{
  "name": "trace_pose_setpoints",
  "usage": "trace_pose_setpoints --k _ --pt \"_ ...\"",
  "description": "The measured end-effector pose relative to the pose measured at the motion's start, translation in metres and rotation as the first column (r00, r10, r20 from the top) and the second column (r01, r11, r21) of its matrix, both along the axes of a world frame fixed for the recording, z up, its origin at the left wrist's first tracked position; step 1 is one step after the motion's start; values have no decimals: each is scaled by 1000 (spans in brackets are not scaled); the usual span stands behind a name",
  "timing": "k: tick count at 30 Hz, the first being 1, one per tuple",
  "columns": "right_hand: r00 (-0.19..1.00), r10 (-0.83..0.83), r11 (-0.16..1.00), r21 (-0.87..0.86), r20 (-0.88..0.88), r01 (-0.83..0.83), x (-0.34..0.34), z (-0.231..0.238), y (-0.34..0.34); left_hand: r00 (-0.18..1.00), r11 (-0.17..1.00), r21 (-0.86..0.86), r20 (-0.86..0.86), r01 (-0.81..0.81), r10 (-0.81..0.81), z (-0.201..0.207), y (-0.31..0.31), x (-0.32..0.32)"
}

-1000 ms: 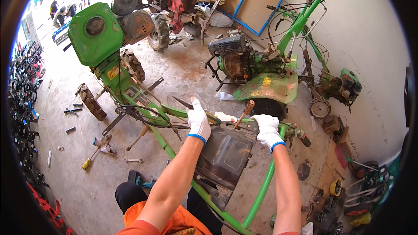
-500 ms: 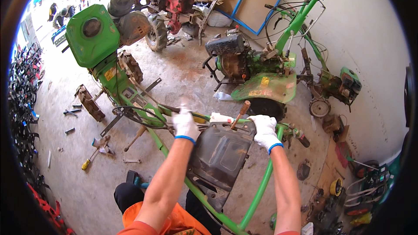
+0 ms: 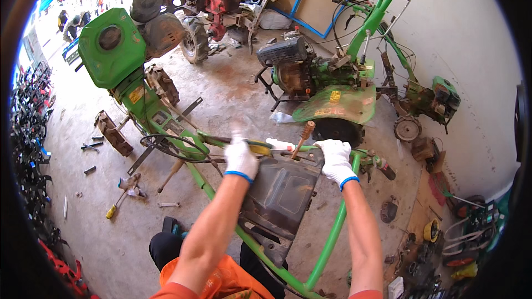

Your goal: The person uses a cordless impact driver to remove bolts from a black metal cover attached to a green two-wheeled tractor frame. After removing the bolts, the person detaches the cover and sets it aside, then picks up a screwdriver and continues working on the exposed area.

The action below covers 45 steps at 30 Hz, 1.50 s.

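Both my hands wear white gloves with blue cuffs. My left hand (image 3: 240,159) is over the left upper edge of a dark plastic panel (image 3: 281,188), close to the cables; its fingers are smeared by motion. At the panel's upper right corner, my right hand (image 3: 336,161) has its fingers curled over the green handlebar frame (image 3: 331,243) of a walking tiller. A lever with a worn brown grip (image 3: 304,136) rises between the hands. Beyond it lies a white piece (image 3: 281,144). The tiller's green tank (image 3: 111,47) is at the far left.
A second green tiller (image 3: 332,91) stands ahead, with a red machine (image 3: 219,5) behind. On the floor at left are a yellow-handled screwdriver (image 3: 112,210), a wrench (image 3: 169,205) and bolts (image 3: 90,170). Black parts (image 3: 30,144) pile along the left; clutter covers the lower right.
The view has shifted slightly. My left hand is a little further right and lower, still blurred. My right hand stays at the panel's corner.
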State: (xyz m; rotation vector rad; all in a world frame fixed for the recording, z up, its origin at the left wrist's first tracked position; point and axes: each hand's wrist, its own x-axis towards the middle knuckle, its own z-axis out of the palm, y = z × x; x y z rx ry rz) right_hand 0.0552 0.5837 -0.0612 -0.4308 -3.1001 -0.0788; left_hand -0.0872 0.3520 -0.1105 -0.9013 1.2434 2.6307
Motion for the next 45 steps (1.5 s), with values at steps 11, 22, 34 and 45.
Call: trace_pose_setpoints --k 11,22,34,45 --pt "999 40 999 -11 -12 -40 3 -6 4 959 903 -359 -65 235 -276 4 -2 -3" --pt "998 51 998 -26 -36 -52 1 -3 6 964 956 -219 -140 194 -227 -20 3 -2" --pt "983 174 946 -287 60 -150 7 23 18 917 907 245 -299 343 -266 49 -75 4" --pt "979 203 912 -372 34 -176 13 28 20 164 25 -880 61 474 -985 59 -281 80"
